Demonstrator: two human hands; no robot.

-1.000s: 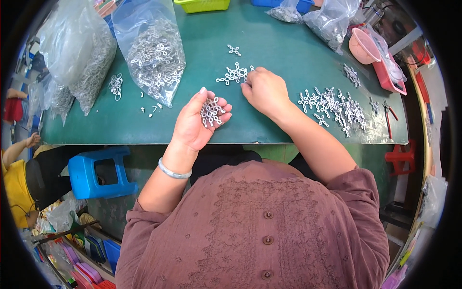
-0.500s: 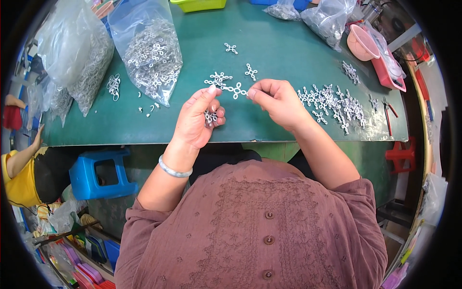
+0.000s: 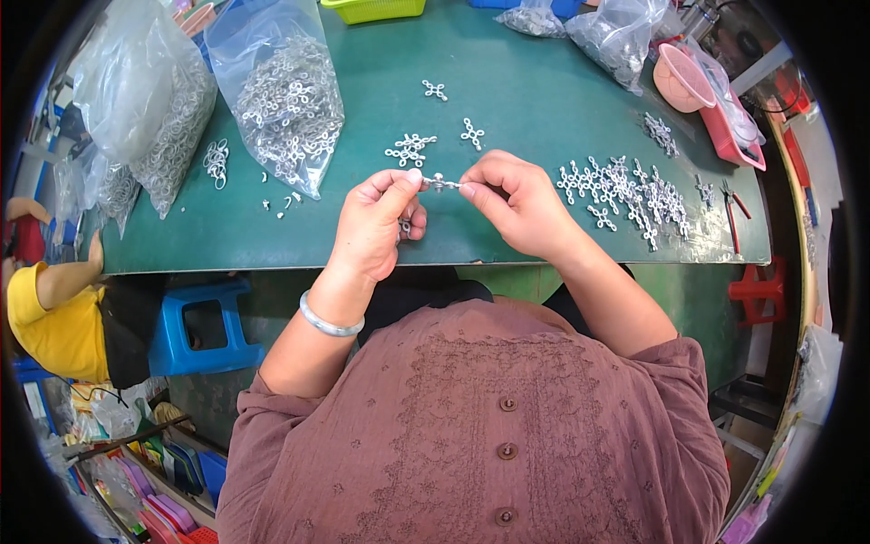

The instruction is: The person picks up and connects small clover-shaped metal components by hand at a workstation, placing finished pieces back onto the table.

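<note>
Between my two hands, just above the near part of the green table, is a silver cross-shaped metal link piece, seen nearly edge-on. My left hand pinches one end between thumb and finger, and its curled lower fingers keep more silver pieces in the palm. The other end is pinched by my right hand. Beyond the hands lie a small cluster of cross pieces, a single cross piece and another one farther off. A large pile of them spreads right of my right hand.
Clear bags of metal rings stand on the left, near a small ring heap. Red-handled pliers and pink baskets are at the right. A person in yellow is beside a blue stool at left.
The held cross piece has turned from face-up to nearly edge-on, and my hands have come slightly closer together. The person in yellow has shifted a little to the right.
</note>
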